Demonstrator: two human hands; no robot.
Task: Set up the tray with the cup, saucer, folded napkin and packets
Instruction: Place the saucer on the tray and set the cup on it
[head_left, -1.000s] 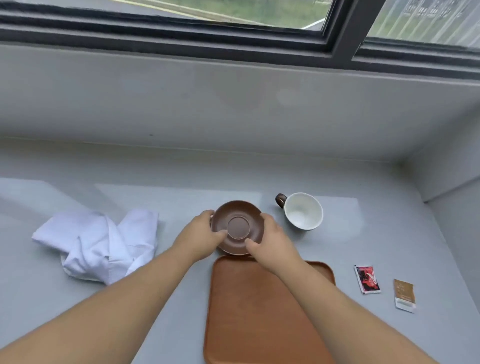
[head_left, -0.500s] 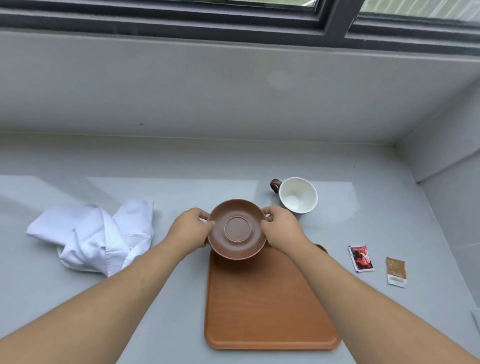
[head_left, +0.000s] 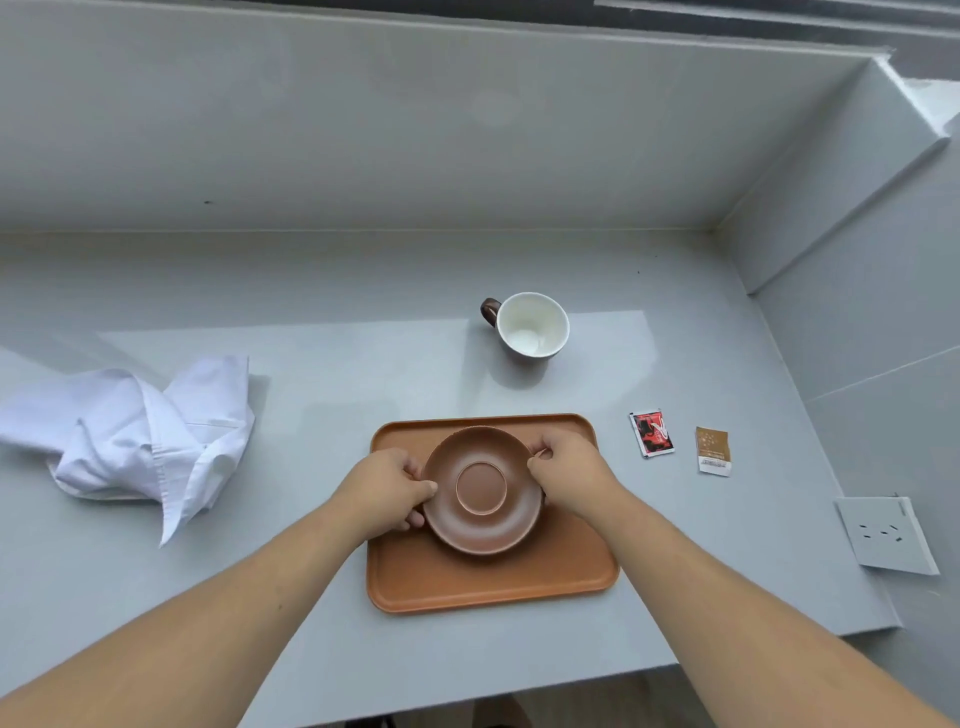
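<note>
Two hands are clamped on the saucer (head_left: 482, 489) over the tray (head_left: 493, 582): the left hand (head_left: 387, 491) and right hand (head_left: 569, 475) pinch opposite rims. Stiff, likely breakable ceramic is best gripped there.

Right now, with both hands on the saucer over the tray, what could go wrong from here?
1. The saucer is held only at its rim by the left hand and right hand; a slip could knock it on the tray.
2. Set centrally, it may crowd out the unfolded napkin and both packets.
</note>
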